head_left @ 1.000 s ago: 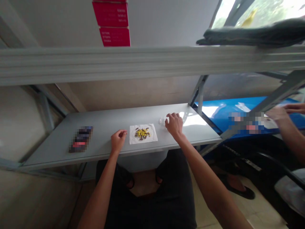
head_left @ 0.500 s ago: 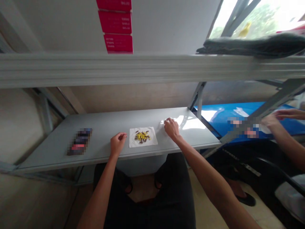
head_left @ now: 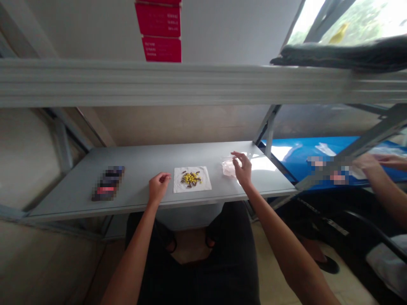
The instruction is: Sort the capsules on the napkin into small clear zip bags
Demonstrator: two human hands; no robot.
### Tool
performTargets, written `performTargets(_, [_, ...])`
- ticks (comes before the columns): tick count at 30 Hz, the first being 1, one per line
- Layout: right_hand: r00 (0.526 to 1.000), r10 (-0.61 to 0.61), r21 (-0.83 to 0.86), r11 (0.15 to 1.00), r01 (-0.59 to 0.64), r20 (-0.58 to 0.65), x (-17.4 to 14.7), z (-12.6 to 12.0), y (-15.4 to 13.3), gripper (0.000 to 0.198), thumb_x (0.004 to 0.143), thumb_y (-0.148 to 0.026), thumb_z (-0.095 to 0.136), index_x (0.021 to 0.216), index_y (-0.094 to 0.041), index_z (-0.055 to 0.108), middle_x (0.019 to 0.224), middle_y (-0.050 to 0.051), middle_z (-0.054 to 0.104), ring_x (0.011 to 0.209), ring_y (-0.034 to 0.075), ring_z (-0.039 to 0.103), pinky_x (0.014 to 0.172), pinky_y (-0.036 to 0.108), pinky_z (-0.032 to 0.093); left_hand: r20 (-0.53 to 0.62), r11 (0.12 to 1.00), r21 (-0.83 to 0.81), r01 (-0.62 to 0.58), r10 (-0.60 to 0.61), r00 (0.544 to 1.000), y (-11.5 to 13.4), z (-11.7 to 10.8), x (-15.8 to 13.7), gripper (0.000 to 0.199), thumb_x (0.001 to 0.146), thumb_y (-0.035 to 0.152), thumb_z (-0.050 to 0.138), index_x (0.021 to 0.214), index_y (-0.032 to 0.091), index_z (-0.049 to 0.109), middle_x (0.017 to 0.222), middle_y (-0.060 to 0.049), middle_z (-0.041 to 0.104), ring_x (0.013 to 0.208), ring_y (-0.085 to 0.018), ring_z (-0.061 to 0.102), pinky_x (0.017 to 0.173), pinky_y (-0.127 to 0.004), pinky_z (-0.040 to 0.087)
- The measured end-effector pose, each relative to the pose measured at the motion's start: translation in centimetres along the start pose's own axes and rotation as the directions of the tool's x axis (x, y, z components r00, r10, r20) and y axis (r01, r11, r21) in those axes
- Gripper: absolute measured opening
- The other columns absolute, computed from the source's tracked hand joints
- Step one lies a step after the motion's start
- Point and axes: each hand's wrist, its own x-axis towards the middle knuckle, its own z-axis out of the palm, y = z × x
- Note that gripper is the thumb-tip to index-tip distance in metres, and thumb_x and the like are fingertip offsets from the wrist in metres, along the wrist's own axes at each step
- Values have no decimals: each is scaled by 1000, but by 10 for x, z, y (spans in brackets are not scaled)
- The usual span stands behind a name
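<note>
On the grey shelf top, a white square cloth or sheet (head_left: 203,185) lies flat with a heap of small yellow and dark brown pieces (head_left: 191,178) in its middle. They are too small to name surely. My left hand (head_left: 158,188) rests just left of the white square with its fingers curled; anything inside them is hidden. My right hand (head_left: 243,168) hovers at the right side, thumb and fingers apart, beside a crumpled clear plastic bag (head_left: 227,168). Part of the bag is behind that hand.
A blurred-out dark item (head_left: 108,183) lies on the left of the shelf top (head_left: 143,159). Overhead runs a shelf beam (head_left: 190,84) bearing red boxes (head_left: 163,48) and a dark folded cloth (head_left: 343,55). A co-worker's hands (head_left: 365,163) work at a blue table (head_left: 286,163) on the right.
My right hand has lifted off the plastic bag and shifted right, its fingers spreading apart. More of the bag shows now. My left hand stays in place with fingers curled.
</note>
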Motion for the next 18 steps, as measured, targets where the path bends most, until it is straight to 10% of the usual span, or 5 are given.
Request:
performTargets(9, [922, 98, 129, 990, -53, -373, 38, -20, 7, 12, 82, -25, 54, 93, -21, 56, 85, 1, 64, 87, 20, 67, 85, 37, 53, -9, 1000, -5, 4, -4, 1000, 3, 0, -1, 20, 79, 32, 60, 87, 20, 74, 82, -6, 77, 74, -21, 71, 72, -30, 54])
performTargets(14, [999, -31, -191, 981, 26, -24, 41, -18, 17, 21, 85, -20, 51, 99, -19, 67, 106, 10, 74, 106, 24, 68, 99, 43, 49, -4, 1000, -14, 9, -9, 1000, 1, 0, -1, 20, 80, 32, 60, 88, 20, 74, 82, -5, 77, 76, -21, 72, 73, -30, 55])
performTargets(18, [944, 108, -400, 916, 27, 310, 25, -14, 39, 28, 81, -11, 44, 84, -21, 71, 110, 8, 77, 122, 28, 63, 113, 58, 33, -5, 1000, -27, 9, -9, 1000, 1, 0, 0, 20, 80, 33, 60, 87, 20, 74, 82, -6, 77, 76, -21, 72, 72, -30, 55])
